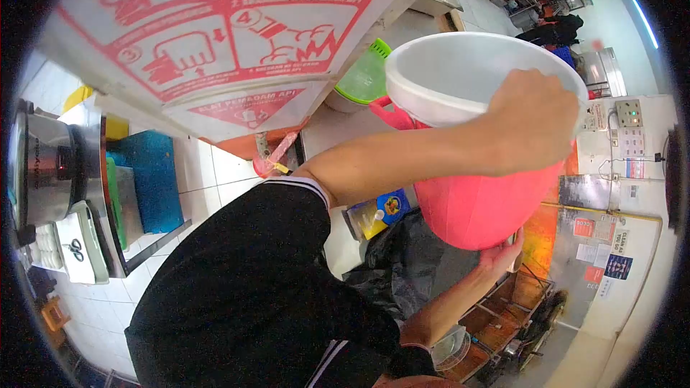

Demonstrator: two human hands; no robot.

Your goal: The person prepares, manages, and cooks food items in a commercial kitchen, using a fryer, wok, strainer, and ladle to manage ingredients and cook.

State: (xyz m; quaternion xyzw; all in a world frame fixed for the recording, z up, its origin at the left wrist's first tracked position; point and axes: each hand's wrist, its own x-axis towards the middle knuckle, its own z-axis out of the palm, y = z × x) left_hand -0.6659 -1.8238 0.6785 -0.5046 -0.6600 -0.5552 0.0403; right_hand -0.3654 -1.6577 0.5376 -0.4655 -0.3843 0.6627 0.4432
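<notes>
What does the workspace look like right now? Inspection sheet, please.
Surface: steel counter at left, carrying a metal cooker.
Job's things: pink bucket, white at the rim and inside, held in the air.
Clutter: green-lidded container, yellow bottle, black bag.
Hands: left hand grips the rim; right hand lies flat under the base.
Cables: thin line beside the wall box, perhaps a lead.
Surroundings: red fire-safety poster, wall notices, white tiles.
</notes>
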